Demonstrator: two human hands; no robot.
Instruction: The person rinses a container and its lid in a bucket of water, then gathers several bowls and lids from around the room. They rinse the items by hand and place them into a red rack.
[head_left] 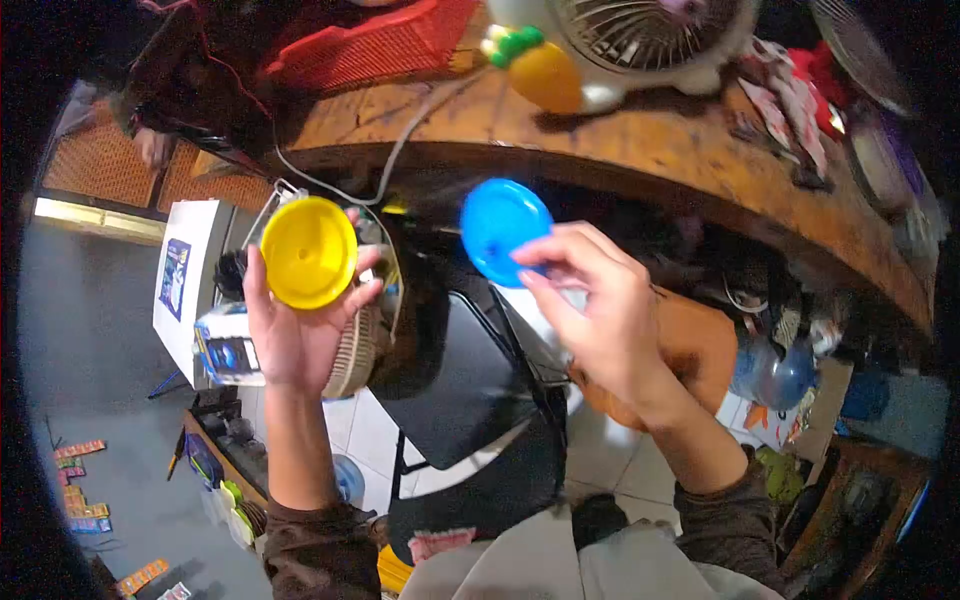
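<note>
My left hand (300, 345) holds a round yellow plastic lid (310, 252) up in front of me. Its thumb lies along the left edge, and the fingers are partly hidden behind the lid. Between the thumb and fingertips of my right hand (600, 300) is a round blue plastic lid (503, 228), gripped at its lower right edge. Both lids are in the air, apart from each other, with their flat faces towards me.
A wooden table (450, 115) carries a red basket (375, 45), a fan (655, 35) and an orange pineapple-shaped object (545, 77). Below stand a black folding chair (455, 385), an orange seat-like object (685, 345), a clear water jug (775, 370) and a white box (180, 280).
</note>
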